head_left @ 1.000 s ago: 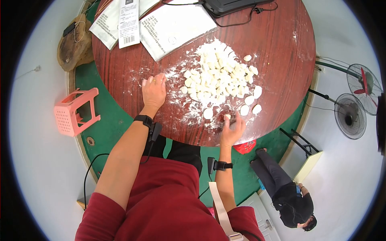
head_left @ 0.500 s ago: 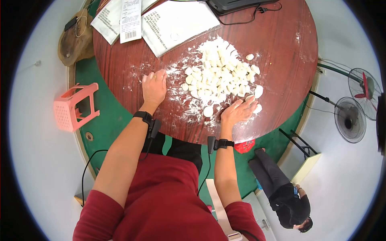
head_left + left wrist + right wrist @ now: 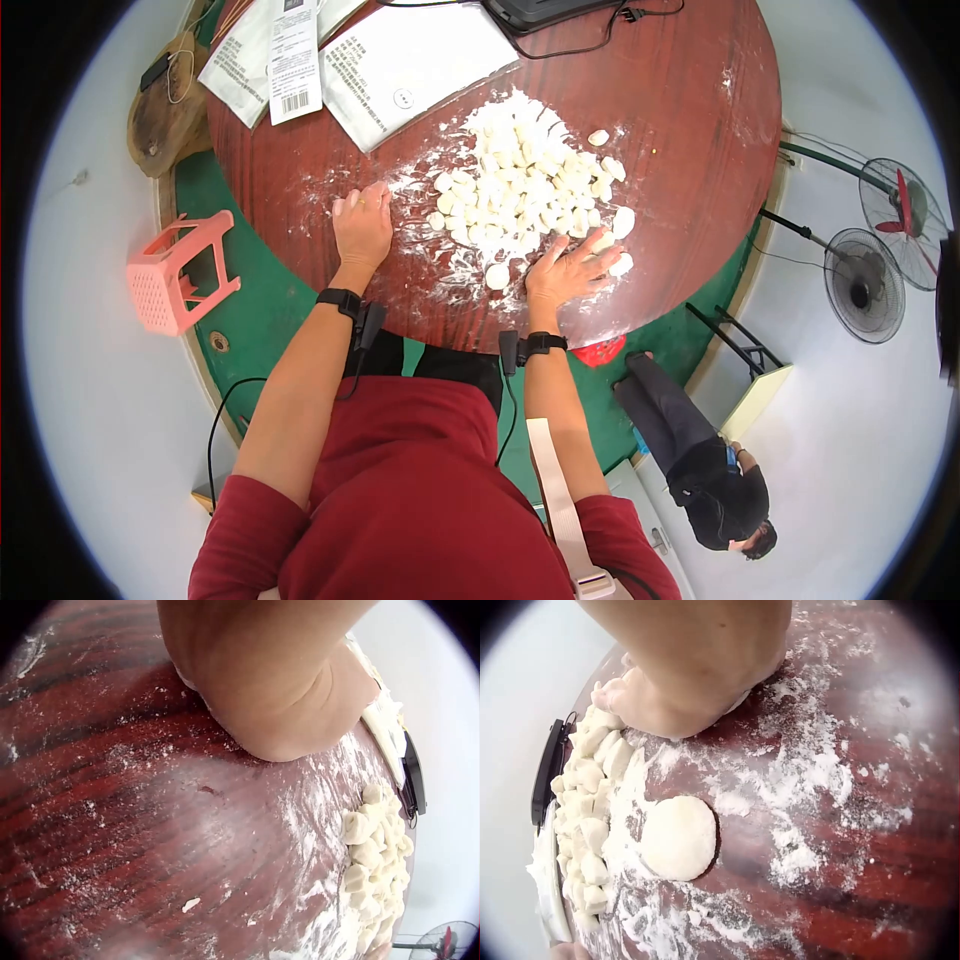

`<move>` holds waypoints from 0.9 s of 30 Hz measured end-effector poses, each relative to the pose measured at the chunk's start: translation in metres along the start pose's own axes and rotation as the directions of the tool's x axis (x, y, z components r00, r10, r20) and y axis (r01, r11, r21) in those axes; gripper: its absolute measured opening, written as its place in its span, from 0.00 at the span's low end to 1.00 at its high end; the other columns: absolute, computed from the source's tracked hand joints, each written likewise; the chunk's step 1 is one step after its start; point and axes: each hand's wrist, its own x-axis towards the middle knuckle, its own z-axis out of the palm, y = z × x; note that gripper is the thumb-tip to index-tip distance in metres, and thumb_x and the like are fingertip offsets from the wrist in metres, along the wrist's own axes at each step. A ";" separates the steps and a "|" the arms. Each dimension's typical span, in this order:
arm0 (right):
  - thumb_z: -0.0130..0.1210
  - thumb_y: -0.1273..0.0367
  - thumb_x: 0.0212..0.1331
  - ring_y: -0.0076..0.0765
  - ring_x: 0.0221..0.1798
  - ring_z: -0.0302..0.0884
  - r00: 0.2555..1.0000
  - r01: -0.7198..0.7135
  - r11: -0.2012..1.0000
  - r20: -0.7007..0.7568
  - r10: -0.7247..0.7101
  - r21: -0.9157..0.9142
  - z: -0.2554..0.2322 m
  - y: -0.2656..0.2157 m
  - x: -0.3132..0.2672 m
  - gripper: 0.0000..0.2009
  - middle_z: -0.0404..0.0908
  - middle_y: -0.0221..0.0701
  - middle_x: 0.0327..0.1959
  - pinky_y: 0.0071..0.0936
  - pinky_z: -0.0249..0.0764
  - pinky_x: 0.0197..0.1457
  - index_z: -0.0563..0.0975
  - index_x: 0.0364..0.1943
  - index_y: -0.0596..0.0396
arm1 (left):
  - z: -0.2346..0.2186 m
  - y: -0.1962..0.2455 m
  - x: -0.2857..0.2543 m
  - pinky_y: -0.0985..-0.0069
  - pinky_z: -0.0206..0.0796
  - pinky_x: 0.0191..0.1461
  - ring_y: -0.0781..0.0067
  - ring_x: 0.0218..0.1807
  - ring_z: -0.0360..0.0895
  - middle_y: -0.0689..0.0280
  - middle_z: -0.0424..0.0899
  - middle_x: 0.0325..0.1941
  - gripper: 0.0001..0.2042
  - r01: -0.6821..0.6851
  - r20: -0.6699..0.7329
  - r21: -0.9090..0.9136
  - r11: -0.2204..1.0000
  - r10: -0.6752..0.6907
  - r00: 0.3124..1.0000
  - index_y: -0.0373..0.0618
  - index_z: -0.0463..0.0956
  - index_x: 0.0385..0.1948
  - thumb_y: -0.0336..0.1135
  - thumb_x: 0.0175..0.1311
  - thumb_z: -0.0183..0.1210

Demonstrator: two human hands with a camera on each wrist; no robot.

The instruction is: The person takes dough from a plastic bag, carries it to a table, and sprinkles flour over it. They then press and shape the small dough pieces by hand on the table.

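Note:
My right hand (image 3: 568,274) lies palm down with fingers spread on the floured table, at the near right of a heap of dough pieces (image 3: 525,190). Its fingers reach among flattened dough rounds; one round (image 3: 621,265) shows beside the fingertips, another (image 3: 623,222) farther off. What lies under the palm is hidden. A separate flat dough round (image 3: 679,838) sits near this hand in the right wrist view. My left hand (image 3: 363,228) rests on the table left of the heap, fingers loosely bent, holding nothing. In the left wrist view, its heel (image 3: 277,727) is near flour smears.
White printed packets (image 3: 410,70) and a labelled strip (image 3: 294,60) lie at the table's far left. A black appliance (image 3: 545,8) with a cord stands at the back. A pink stool (image 3: 180,275), fans (image 3: 860,285) and another person (image 3: 715,490) are around the table.
My right hand has gone from near the table's front edge, with a small dough piece at its fingers, forward onto the dough rounds, its fingers now spread. The left hand stays in place.

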 end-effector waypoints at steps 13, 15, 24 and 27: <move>0.46 0.49 0.64 0.56 0.79 0.36 0.995 -0.058 0.985 -0.070 0.070 0.163 0.006 0.003 0.001 0.37 0.42 0.53 0.77 0.63 0.36 0.75 0.55 0.74 0.50 | 0.001 -0.002 0.001 0.62 0.61 0.45 0.64 0.40 0.75 0.69 0.81 0.38 0.07 0.005 -0.001 -0.004 1.000 -0.005 1.000 0.50 0.75 0.42 0.36 0.66 0.56; 0.41 0.46 0.66 0.57 0.77 0.43 0.978 -0.004 0.948 -0.198 0.071 0.318 0.003 0.004 0.002 0.35 0.50 0.54 0.74 0.58 0.41 0.74 0.60 0.71 0.55 | 0.000 -0.002 -0.001 0.62 0.62 0.45 0.64 0.40 0.76 0.69 0.81 0.38 0.07 -0.007 0.014 -0.010 1.000 0.007 1.000 0.50 0.75 0.42 0.37 0.66 0.56; 0.35 0.54 0.76 0.28 0.28 0.67 0.864 -0.271 0.426 0.023 0.503 0.863 -0.002 0.046 -0.001 0.26 0.72 0.31 0.24 0.26 0.65 0.34 0.77 0.39 0.65 | -0.002 -0.001 -0.001 0.63 0.62 0.46 0.65 0.40 0.75 0.70 0.81 0.38 0.07 0.008 0.008 -0.006 1.000 -0.008 1.000 0.50 0.74 0.43 0.38 0.68 0.54; 0.34 0.53 0.77 0.20 0.18 0.52 0.771 -0.398 0.136 0.251 0.585 0.907 -0.023 0.040 -0.003 0.27 0.60 0.21 0.16 0.22 0.52 0.23 0.77 0.32 0.61 | -0.004 0.000 0.000 0.62 0.62 0.47 0.65 0.40 0.76 0.70 0.81 0.38 0.07 0.013 0.016 -0.022 1.000 -0.013 1.000 0.51 0.74 0.43 0.38 0.69 0.54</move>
